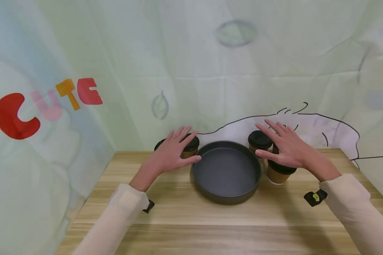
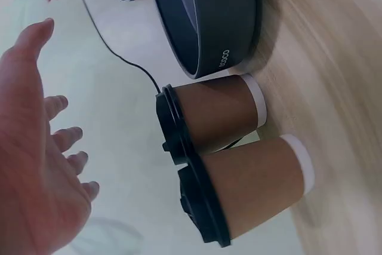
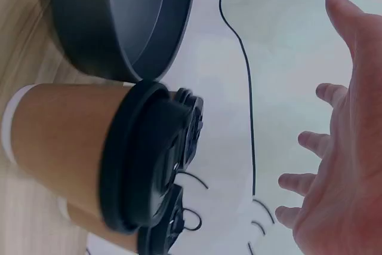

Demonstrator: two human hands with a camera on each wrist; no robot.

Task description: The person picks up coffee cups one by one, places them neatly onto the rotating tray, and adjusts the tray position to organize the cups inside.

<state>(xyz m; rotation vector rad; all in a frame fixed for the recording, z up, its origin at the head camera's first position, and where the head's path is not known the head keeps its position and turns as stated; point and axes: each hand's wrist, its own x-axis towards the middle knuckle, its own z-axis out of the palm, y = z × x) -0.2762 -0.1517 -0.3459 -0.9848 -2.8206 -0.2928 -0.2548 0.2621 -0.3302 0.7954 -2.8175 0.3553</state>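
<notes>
A round dark grey baking pan [image 1: 226, 173] sits on the table between both hands. My left hand [image 1: 170, 152], fingers spread and thumb out, hovers over two brown paper cups with black lids; the nearer cup [image 2: 256, 177] and the other cup [image 2: 218, 111] stand side by side in the left wrist view. On the pan's right, my right hand [image 1: 288, 148] is held above more lidded cups, its fingers apart. It partly covers them in the head view, where a front cup [image 1: 277, 175] and a back cup [image 1: 259, 140] show. Both hands hold nothing.
The wood-grain table [image 1: 210, 230] ends against a pale printed curtain [image 1: 191, 71] at the back. Curtain also hangs along the left side, with colourful letters on it. A black device [image 1: 316, 197] is worn at the right wrist.
</notes>
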